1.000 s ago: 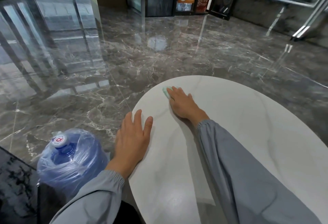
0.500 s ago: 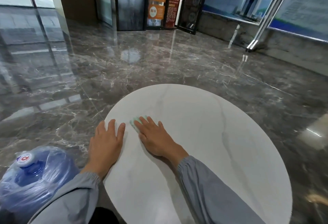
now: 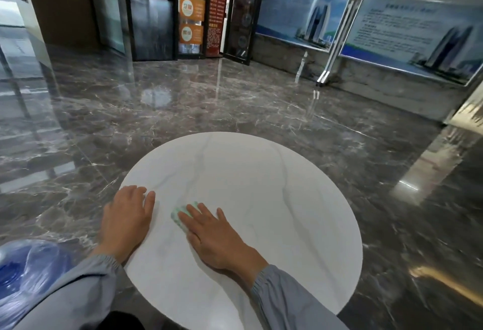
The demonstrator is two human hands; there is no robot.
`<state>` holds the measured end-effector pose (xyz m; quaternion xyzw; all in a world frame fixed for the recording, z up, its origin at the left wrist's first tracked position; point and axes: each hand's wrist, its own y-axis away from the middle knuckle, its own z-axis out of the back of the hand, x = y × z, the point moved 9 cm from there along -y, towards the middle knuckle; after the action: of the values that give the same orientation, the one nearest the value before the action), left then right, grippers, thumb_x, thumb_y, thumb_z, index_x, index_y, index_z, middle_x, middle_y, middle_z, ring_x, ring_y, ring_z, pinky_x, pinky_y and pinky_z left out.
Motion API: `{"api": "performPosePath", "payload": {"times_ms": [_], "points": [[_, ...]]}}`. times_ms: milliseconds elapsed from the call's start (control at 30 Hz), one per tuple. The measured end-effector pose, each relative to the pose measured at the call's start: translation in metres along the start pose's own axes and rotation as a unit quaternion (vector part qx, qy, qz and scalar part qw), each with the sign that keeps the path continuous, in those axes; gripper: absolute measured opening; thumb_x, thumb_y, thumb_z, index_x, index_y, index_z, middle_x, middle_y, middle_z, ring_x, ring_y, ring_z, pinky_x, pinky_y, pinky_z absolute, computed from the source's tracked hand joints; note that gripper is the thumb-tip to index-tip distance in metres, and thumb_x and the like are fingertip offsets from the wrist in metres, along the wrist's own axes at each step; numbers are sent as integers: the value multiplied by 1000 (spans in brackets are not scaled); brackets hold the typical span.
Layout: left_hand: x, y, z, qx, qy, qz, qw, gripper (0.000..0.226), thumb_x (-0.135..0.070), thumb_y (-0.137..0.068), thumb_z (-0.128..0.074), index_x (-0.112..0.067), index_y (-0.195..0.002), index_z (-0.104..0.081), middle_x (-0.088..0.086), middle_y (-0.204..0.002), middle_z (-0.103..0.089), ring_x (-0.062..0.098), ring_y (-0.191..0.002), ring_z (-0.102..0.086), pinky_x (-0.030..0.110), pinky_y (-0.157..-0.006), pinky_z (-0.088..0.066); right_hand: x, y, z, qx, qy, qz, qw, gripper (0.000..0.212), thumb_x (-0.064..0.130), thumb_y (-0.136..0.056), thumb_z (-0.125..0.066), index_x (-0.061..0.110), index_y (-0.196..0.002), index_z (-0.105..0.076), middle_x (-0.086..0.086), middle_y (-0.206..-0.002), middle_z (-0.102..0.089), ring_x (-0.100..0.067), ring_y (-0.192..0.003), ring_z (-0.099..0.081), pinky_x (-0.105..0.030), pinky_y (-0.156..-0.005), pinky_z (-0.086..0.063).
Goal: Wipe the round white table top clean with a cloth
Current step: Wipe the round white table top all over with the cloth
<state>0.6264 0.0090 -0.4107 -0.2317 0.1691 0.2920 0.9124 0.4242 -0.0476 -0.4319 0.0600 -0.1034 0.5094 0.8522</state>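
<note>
Two hands on one table top: right hand presses one cloth.

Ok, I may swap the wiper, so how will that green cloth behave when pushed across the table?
Probably floppy: the cloth lies squashed flat under the right hand, its fingers straight. Likely light, as it looks small and thin. It should slide easily on the glossy table, though an edge might fold.

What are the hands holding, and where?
The right hand presses a small green cloth flat under its straight fingers; the left hand holds nothing.
</note>
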Motion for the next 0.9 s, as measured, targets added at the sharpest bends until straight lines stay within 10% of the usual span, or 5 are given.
{"api": "performPosePath", "payload": {"times_ms": [433,667,900], "points": [[-105,67,-7,148,58,-220,963,33,-38,-86,-54,-31,-114,-70,-13,-112,-71,17,-110,-63,40,-91,-53,-2,55,31,-8,-69,-8,998,57,42,-107,-36,31,-159,-14,7,-171,-11,-10,-157,2,-54,-125,8],[-121,76,-21,198,45,-222,954,44,-56,-81,-42,-30,-101,-72,-13,-97,-61,14,-91,-58,35,-83,-51,-17,83,58,-114,6,1,993,34,30,-95,-60,18,-128,-62,-8,-127,-61,-32,-116,-52,-52,-98,-44],[-145,94,-26,220,52,-218,950,22,-37,-94,-64,-26,-112,-69,-9,-106,-54,9,-92,-56,29,-83,-50,-33,100,64,-126,5,-31,991,30,20,-97,-58,19,-126,-65,-8,-128,-57,-30,-114,-48,-46,-90,-45]]}}
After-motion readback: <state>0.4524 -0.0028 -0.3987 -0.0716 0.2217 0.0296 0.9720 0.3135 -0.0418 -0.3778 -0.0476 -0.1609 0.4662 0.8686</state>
